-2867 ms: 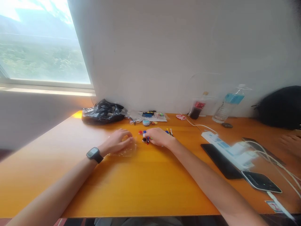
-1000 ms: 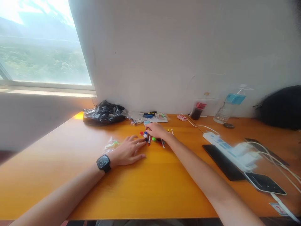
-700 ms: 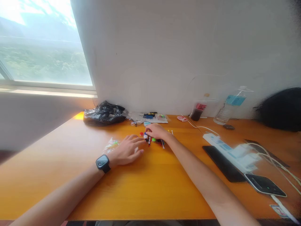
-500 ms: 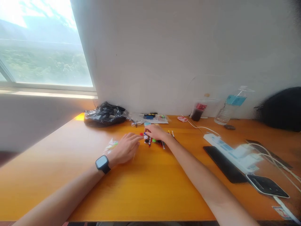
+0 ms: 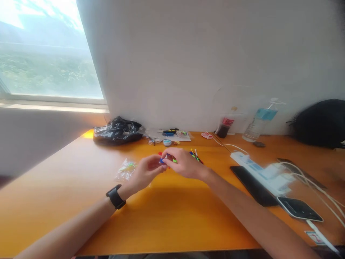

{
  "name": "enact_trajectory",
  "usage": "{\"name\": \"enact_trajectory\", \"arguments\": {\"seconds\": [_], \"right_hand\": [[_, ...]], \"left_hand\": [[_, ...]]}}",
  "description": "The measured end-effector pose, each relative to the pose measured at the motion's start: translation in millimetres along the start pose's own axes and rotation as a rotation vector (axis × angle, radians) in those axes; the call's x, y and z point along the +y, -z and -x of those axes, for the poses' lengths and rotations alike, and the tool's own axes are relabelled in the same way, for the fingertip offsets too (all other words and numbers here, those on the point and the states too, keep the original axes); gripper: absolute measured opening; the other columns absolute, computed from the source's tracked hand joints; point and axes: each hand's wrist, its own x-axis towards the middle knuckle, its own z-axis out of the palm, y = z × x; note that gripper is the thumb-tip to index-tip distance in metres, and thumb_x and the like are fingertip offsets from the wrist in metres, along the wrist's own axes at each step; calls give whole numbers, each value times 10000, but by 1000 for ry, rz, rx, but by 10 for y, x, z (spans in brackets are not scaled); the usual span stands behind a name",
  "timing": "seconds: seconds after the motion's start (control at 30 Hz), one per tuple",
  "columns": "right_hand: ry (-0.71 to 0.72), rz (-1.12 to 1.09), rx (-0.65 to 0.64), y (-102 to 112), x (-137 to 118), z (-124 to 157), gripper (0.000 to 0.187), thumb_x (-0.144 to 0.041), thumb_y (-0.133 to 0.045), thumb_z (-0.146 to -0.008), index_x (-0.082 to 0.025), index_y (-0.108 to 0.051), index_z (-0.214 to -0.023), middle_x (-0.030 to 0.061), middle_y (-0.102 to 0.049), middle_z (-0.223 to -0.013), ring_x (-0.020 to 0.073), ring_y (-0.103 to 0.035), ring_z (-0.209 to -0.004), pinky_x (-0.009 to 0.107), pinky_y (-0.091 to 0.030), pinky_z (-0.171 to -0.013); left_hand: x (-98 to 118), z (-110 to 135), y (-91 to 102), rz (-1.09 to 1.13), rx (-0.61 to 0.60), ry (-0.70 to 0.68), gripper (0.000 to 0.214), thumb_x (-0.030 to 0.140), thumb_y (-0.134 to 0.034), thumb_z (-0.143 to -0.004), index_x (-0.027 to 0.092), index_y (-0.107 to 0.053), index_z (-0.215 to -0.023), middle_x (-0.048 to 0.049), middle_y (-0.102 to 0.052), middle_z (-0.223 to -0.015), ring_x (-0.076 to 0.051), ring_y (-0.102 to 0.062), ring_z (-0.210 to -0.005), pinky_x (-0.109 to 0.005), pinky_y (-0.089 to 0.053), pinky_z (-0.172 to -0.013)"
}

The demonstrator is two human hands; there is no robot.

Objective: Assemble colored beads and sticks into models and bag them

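A small blue piece (image 5: pixel 162 160), too small to name, is between the fingertips of my two hands. My left hand (image 5: pixel 147 169), with a black watch (image 5: pixel 115 196) on its wrist, pinches it from the left. From the right, the bent thumb and fingers of my right hand (image 5: pixel 184 163) close around the same piece. Several small coloured plastic parts lie behind and under my hands, partly hidden. Among them are a red piece (image 5: pixel 160 153) and some thin coloured sticks (image 5: pixel 196 155) to the right of my right hand.
A clear plastic bag (image 5: pixel 124 172) with something green lies left of my left hand. At the back are a black plastic bag (image 5: pixel 118 131), a round tin (image 5: pixel 167 142) and tools (image 5: pixel 169 132). A power strip (image 5: pixel 258 176), phone (image 5: pixel 300 208), drink bottle (image 5: pixel 225 127) and water bottle (image 5: pixel 253 126) stand right.
My right hand has come back from the parts toward me with the blue piece. My left hand has turned and risen to meet it, the fingertips now together.
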Motion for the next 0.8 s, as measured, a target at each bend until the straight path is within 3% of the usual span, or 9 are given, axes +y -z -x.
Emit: {"name": "enact_trajectory", "arguments": {"seconds": [0.2,0.3,0.37,0.5,0.63,0.8], "right_hand": [[16,-184,187,-19,153,365,324,-349,-374,-1103,-235,-675,-1136,56,-703,-1097,190,-649,-1019,310,-477,-939],[-100,-224,194,-38,271,462,314,-397,-390,-1098,-253,-634,-1232,46,-707,-1119,192,-648,-974,320,-491,-909],[-145,-241,172,-67,295,492,307,-392,-384,-1096,-243,-633,-1197,50,-711,-1118,199,-647,-968,331,-498,-911],[-35,-249,164,-174,237,497,340,-360,-373,-1094,-232,-687,-1117,77,-712,-1130,228,-645,-1082,361,-483,-1009],[-26,-285,193,-262,177,529,358,-367,-400,-1094,-243,-646,-1322,85,-702,-1222,244,-626,-1197,368,-468,-1065],[87,-231,183,-297,209,567,430,-295,-344,-1104,-231,-616,-1431,103,-652,-1221,234,-611,-1124,396,-482,-1045]], "left_hand": [[22,104,-196,139,-25,144,352,387,-803,-866,185,-748,-1149,-97,-769,-1052,-253,-724,-983,-434,-614,-931],[-9,112,-219,196,6,173,342,332,-810,-847,184,-739,-1147,-85,-763,-1016,-220,-713,-934,-394,-613,-893],[-11,109,-217,204,19,166,320,308,-803,-844,182,-733,-1129,-76,-755,-995,-196,-699,-892,-361,-608,-853],[5,101,-198,161,43,162,298,294,-794,-842,174,-733,-1108,-69,-744,-975,-186,-688,-863,-348,-594,-840],[-10,104,-187,112,40,153,305,284,-767,-857,161,-733,-1134,-87,-747,-996,-192,-682,-871,-342,-580,-831],[-62,112,-201,129,42,122,277,264,-757,-859,160,-709,-1112,-52,-716,-903,-152,-652,-775,-293,-556,-745]]}}
